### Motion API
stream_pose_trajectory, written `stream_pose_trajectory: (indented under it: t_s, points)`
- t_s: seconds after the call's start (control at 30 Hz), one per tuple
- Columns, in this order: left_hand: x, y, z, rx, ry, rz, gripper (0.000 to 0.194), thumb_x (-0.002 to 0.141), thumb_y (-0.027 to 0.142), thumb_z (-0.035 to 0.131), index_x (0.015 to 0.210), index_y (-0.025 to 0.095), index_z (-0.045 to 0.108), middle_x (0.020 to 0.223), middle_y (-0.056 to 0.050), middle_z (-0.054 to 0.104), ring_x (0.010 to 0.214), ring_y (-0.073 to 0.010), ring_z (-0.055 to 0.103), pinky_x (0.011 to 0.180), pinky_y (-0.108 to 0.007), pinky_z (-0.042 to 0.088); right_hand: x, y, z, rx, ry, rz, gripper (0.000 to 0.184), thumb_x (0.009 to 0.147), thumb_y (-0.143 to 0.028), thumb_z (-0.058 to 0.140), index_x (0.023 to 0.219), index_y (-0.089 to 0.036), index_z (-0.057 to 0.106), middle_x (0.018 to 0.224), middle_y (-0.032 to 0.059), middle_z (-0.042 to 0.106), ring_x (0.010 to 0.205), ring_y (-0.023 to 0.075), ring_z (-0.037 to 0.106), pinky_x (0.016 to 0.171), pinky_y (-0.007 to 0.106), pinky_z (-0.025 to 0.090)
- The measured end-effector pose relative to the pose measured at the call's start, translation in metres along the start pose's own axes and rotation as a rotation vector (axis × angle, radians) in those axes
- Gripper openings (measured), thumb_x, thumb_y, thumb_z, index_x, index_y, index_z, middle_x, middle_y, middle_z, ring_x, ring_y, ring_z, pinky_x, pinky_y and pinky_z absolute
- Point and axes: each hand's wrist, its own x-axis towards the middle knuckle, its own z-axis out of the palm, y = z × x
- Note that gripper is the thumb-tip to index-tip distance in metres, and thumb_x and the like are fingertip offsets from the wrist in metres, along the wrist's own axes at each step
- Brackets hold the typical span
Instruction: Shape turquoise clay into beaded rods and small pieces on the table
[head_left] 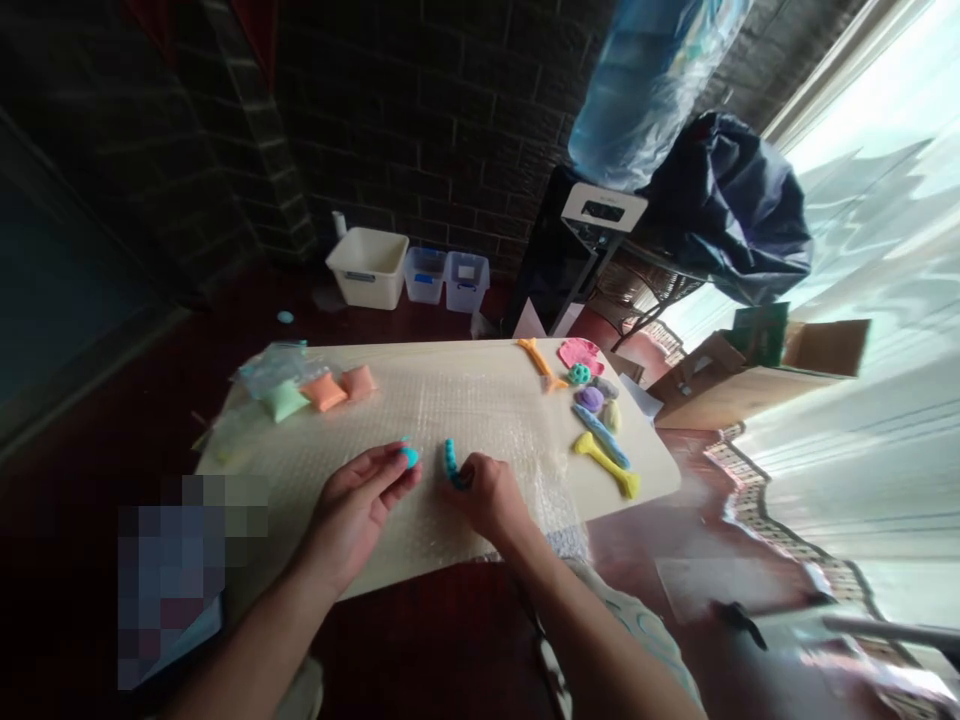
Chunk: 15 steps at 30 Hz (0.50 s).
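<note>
My left hand (367, 495) pinches a small turquoise lump (409, 456), which looks like modelling clay, between thumb and fingertips above the table. Just to the right is a curved row of turquoise clay balls (450, 458), joined end to end. The curled fingers of my right hand (487, 492) close on the lower end of this row and partly hide it. Both hands are over a sheet of bubble wrap (427, 520) on the pale table (652, 470).
Green, orange and pink packets (325, 392) lie at the table's left beside a clear plastic bag (274, 368). Toward the right are a yellow bone shape (606, 465), an orange one (538, 360) and several coloured clay pieces (590, 399). Bins (367, 268) and a cardboard box (712, 385) stand beyond.
</note>
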Motion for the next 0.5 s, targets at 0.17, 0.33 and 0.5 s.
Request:
stream_pose_trajectory:
  t_s: [0.17,0.33,0.5]
  points:
    - [0.000,0.001,-0.003,0.014,0.008,-0.047,0.032,0.066,0.021,0.097,0.093,0.013,0.080,0.086,-0.006,0.078,0.076,-0.0149,0.073,0.072,-0.024,0.064,0.008,0.000,-0.014,0.172,-0.014,-0.026,0.015,0.082,-0.029,0.070,0.073,-0.018,0.066,0.066,0.0039,0.068,0.058,0.0166,0.061,0.054,0.027,0.040]
    - [-0.004,-0.010,0.001,0.021,-0.065,-0.122,0.037,0.070,0.019,0.094,0.104,0.014,0.080,0.091,-0.008,0.079,0.081,-0.0174,0.075,0.079,-0.028,0.064,0.007,-0.009,-0.028,0.705,-0.047,-0.067,0.032,0.084,-0.048,0.078,0.087,-0.018,0.070,0.065,-0.0005,0.064,0.053,0.0121,0.054,0.050,0.025,0.040]
    - [-0.010,-0.021,0.012,-0.005,-0.155,-0.192,0.033,0.070,0.018,0.094,0.100,0.012,0.082,0.104,-0.011,0.081,0.093,-0.0192,0.076,0.092,-0.031,0.062,-0.005,-0.017,-0.038,0.976,-0.079,-0.131,0.028,0.076,-0.042,0.091,0.084,-0.019,0.076,0.067,-0.0004,0.066,0.059,0.0111,0.053,0.055,0.025,0.041]
